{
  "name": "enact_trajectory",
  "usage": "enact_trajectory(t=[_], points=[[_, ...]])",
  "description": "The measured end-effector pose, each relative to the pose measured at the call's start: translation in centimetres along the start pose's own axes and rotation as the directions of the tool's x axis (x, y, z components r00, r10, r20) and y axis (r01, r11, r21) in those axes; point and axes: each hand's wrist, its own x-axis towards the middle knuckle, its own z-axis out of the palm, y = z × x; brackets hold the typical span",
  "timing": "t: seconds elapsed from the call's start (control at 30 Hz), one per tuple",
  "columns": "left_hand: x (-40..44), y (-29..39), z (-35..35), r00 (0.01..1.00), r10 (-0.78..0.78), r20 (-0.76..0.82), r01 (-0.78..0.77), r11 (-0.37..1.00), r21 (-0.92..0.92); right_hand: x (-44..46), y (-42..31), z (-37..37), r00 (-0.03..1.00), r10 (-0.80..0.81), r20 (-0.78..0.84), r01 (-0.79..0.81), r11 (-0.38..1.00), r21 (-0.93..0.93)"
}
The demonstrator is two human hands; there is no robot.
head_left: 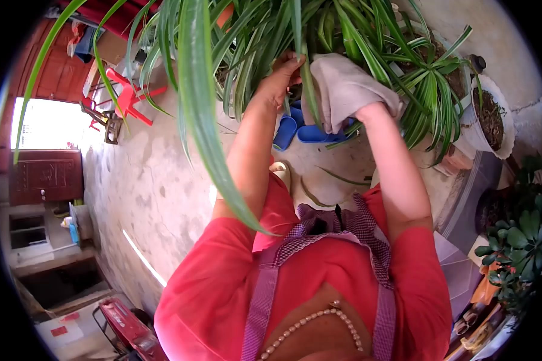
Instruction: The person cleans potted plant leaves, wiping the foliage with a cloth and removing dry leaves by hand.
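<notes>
Long green leaves with pale stripes (202, 114) hang from a large plant across the top of the head view. My left hand (281, 75) is up among them, its fingers closed and pinching a leaf (310, 90). Just to its right, a grey-beige cloth (343, 87) is draped over my right hand, which it hides except for the wrist. The cloth lies against the leaves; whether a leaf is inside it cannot be seen.
Blue slippers (285, 132) lie on the concrete floor (156, 186) below the hands, with fallen leaves (313, 195) nearby. A white pot (506, 114) stands at the right, above a leafy plant (521, 240). A red chair (128, 99) stands at the upper left.
</notes>
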Motion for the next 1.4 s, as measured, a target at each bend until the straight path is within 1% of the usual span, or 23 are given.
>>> enact_trajectory(t=[0.1,0.17,0.23,0.3,0.37,0.47,0.57,0.6,0.67,0.7,0.83,0.9,0.93,0.97,1.03,1.07,1.1,1.13,1.2,1.23,1.27,1.33,1.4], points=[[0.6,-0.9,-0.8,0.996,0.090,0.018,-0.092,0.987,0.134,1.6,-1.8,0.5,0.912,0.264,0.314,-0.229,0.963,-0.146],[-0.4,-0.8,-1.7,0.989,-0.137,0.053,0.130,0.984,0.119,4.1,-1.4,1.7,0.930,0.201,0.309,-0.174,0.978,-0.114],[-0.7,-0.1,-1.0,0.998,-0.063,-0.019,0.066,0.971,0.229,6.0,1.2,4.0,0.915,0.331,0.229,-0.294,0.938,-0.182],[0.2,-0.7,-1.0,0.999,0.027,0.017,-0.027,0.999,0.025,7.4,2.7,5.0,0.868,0.459,0.188,-0.461,0.887,-0.033],[-0.6,0.4,-1.2,0.998,0.048,0.034,-0.048,0.999,0.011,8.1,3.7,5.8,0.771,0.608,0.188,-0.633,0.700,0.331],[-0.5,0.0,-1.0,0.993,0.083,0.086,-0.080,0.996,-0.040,8.3,4.0,6.7,0.626,0.736,0.258,-0.632,0.286,0.720],[1.8,-2.8,-2.0,0.985,0.072,0.157,-0.069,0.997,-0.022,7.4,3.8,6.8,0.576,0.747,0.331,-0.537,0.041,0.842],[-1.4,0.2,-2.3,0.978,0.116,0.175,-0.125,0.991,0.040,6.9,4.0,6.7,0.592,0.726,0.351,-0.509,-0.001,0.861],[-2.5,1.9,-1.6,0.992,0.070,0.102,-0.079,0.993,0.083,5.7,3.8,6.2,0.652,0.643,0.403,-0.484,-0.056,0.873],[-2.8,2.2,-1.5,0.997,0.051,0.065,-0.058,0.993,0.105,6.9,-0.2,5.6,0.440,0.852,0.284,-0.546,0.003,0.838],[-0.1,-0.5,-2.2,0.996,0.088,-0.026,-0.088,0.996,0.012,5.0,-2.9,3.9,0.465,0.773,0.432,-0.672,-0.010,0.741],[1.2,-1.9,-2.5,0.972,0.229,-0.049,-0.213,0.952,0.220,3.6,-2.4,4.6,0.403,0.824,0.398,-0.713,0.010,0.701],[0.1,-1.0,-2.1,0.990,0.138,-0.033,-0.129,0.974,0.183,3.5,-6.5,2.3,0.529,0.778,0.339,-0.760,0.257,0.597],[-0.8,-0.2,-1.7,0.999,0.042,-0.014,-0.040,0.988,0.152,2.3,-5.1,3.4,0.502,0.796,0.339,-0.637,0.074,0.767],[-1.3,0.1,-1.2,0.998,-0.012,0.058,0.005,0.993,0.117,2.1,-5.6,1.9,0.553,0.760,0.341,-0.825,0.444,0.348],[-1.2,-0.3,-1.1,0.998,-0.016,0.055,0.010,0.994,0.105,1.8,-6.2,1.4,0.649,0.626,0.432,-0.647,0.753,-0.118],[-1.1,-0.5,-1.0,0.999,-0.019,0.049,0.014,0.996,0.093,1.9,-8.0,0.2,0.722,0.469,0.508,-0.204,0.846,-0.492],[-1.4,0.0,-0.9,0.992,-0.033,0.120,0.020,0.994,0.107,0.6,-6.6,1.8,0.851,0.385,0.358,-0.341,0.923,-0.180],[-2.5,0.8,-0.4,0.980,-0.101,0.170,0.072,0.983,0.171,-1.9,-6.2,1.7,0.940,0.305,0.155,-0.299,0.952,-0.060],[-3.1,1.1,-0.1,0.972,-0.132,0.195,0.085,0.969,0.234,-2.4,-6.4,1.5,0.945,0.277,0.171,-0.261,0.959,-0.110],[-4.0,1.4,0.5,0.950,-0.140,0.280,0.124,0.989,0.077,-3.0,-6.7,1.5,0.946,0.250,0.206,-0.219,0.962,-0.160],[-3.2,-0.4,-0.1,0.903,-0.151,0.403,0.116,0.987,0.111,-4.6,-6.3,1.3,0.915,0.156,0.373,-0.014,0.934,-0.356],[-3.9,-0.2,-0.8,0.856,-0.206,0.474,0.064,0.952,0.298,-6.1,-5.3,1.8,0.925,0.149,0.348,-0.086,0.978,-0.190]])
